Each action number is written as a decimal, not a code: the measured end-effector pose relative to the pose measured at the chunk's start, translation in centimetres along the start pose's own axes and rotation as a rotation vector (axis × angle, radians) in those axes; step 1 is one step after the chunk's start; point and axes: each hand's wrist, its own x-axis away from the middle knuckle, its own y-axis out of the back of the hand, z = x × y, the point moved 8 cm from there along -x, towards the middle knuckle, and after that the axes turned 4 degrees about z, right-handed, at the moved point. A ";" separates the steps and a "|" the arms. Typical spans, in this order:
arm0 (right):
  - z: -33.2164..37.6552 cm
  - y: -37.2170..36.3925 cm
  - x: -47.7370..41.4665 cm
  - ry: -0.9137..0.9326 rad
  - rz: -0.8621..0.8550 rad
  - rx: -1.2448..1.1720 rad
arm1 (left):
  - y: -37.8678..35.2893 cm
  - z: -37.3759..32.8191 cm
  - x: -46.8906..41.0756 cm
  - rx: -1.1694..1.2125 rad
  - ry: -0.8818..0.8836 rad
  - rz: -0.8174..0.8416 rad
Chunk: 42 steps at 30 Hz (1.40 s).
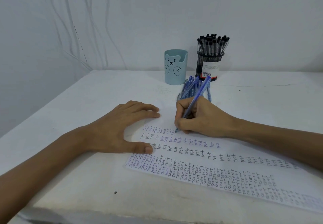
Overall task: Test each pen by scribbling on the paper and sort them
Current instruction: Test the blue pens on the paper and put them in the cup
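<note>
My right hand [197, 117] grips a blue pen [197, 97] in a writing hold, its tip touching the white paper [201, 157] at the end of the top row of small "test" words. My left hand [122, 127] lies flat with fingers spread, pressing the paper's upper left corner. The sheet is covered with rows of "test" in blue and black ink. Several blue pens [189, 89] lie in a loose pile on the table behind my right hand. A black mesh cup [208, 66] holds several black pens [212, 44]. A light blue bear-face holder [175, 67] stands to its left.
The white table [87, 101] meets a white wall at the back and a wall on the left. Its front edge runs along the bottom of the view. A small dark speck [115, 192] sits on the table near the front.
</note>
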 end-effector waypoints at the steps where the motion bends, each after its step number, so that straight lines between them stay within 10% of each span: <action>1: 0.0 0.0 0.0 -0.003 0.002 0.001 | 0.0 0.0 0.0 0.002 -0.001 0.000; 32: -0.5 0.2 -0.3 -0.044 -0.037 0.031 | -0.1 0.0 0.0 -0.006 0.000 0.002; 42: -2.6 1.8 -1.0 -0.163 -0.200 -0.548 | 0.1 -0.2 0.0 0.004 -0.010 -0.009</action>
